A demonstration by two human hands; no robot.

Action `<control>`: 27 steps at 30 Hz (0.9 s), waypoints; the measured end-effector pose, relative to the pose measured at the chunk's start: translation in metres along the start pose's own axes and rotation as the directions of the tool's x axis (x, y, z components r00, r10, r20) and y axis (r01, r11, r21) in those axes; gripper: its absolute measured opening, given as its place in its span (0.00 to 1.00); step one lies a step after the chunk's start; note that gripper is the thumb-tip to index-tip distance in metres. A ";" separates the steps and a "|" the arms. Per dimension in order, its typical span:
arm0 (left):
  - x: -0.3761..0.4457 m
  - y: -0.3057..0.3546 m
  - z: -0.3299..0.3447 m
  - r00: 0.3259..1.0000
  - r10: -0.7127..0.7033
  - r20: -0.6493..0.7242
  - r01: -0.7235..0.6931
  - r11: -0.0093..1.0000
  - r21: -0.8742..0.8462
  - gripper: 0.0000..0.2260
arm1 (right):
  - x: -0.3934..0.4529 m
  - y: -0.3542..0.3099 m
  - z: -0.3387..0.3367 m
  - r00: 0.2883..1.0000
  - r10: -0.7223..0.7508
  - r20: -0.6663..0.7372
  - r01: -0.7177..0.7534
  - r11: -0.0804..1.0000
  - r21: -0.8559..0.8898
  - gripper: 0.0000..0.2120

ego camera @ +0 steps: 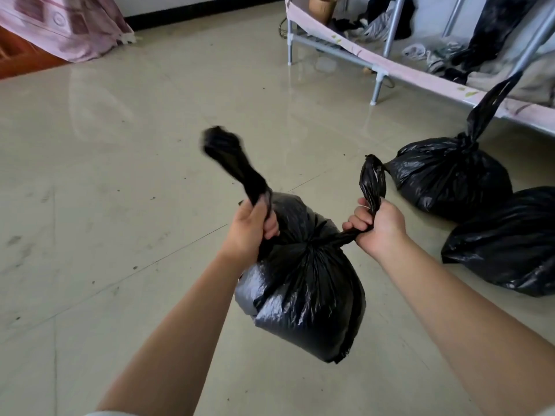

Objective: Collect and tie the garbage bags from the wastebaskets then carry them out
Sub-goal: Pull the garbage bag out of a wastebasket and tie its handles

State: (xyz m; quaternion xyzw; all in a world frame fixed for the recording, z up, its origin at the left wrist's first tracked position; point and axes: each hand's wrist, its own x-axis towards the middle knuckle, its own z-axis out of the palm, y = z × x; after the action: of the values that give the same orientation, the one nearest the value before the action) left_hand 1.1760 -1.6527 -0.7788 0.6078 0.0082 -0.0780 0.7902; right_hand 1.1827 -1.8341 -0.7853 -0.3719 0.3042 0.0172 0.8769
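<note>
Garbage bag (303, 283) of black plastic hung between the two hands above the tiled floor (120, 205), its gathered neck drawn into a knot at the top. The left hand (250, 232) was clenched around one twisted end of the bag, which stood up and away from the fist, blurred at its tip. The right hand (377, 225) gripped the other twisted end, its fingers curled tight and the strip pulled taut from the knot. Beyond the right hand, a second black bag (450, 181) sat tied on the floor, its long tail rising toward a metal-framed rack (380, 76) with clothes heaped on its lower shelf. A third black bag (507, 244) lay just beside it, nearer the right forearm. Far beyond the left hand, pink patterned fabric (66, 28) draped down to the floor.
</note>
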 end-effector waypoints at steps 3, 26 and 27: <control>-0.004 -0.013 0.001 0.992 -0.127 0.007 0.118 0.942 0.313 0.16 | -0.003 0.005 0.002 1.000 0.016 -0.003 -0.016 1.000 0.008 0.15; -0.018 -0.065 0.026 0.948 -0.226 -0.223 0.195 -0.139 0.971 0.33 | -0.001 -0.019 -0.012 0.921 -0.141 0.362 0.287 0.875 -0.389 0.15; -0.018 -0.066 0.026 0.950 -0.217 -0.223 0.195 -0.142 0.970 0.31 | -0.001 -0.021 -0.013 0.919 -0.150 0.364 0.295 0.875 -0.384 0.15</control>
State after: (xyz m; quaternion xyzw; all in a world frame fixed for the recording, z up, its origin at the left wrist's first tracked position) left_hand 1.1471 -1.6921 -0.8329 0.9803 0.0373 -0.1859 0.0559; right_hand 1.1808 -1.8578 -0.7786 -0.5813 0.0996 0.0423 0.8065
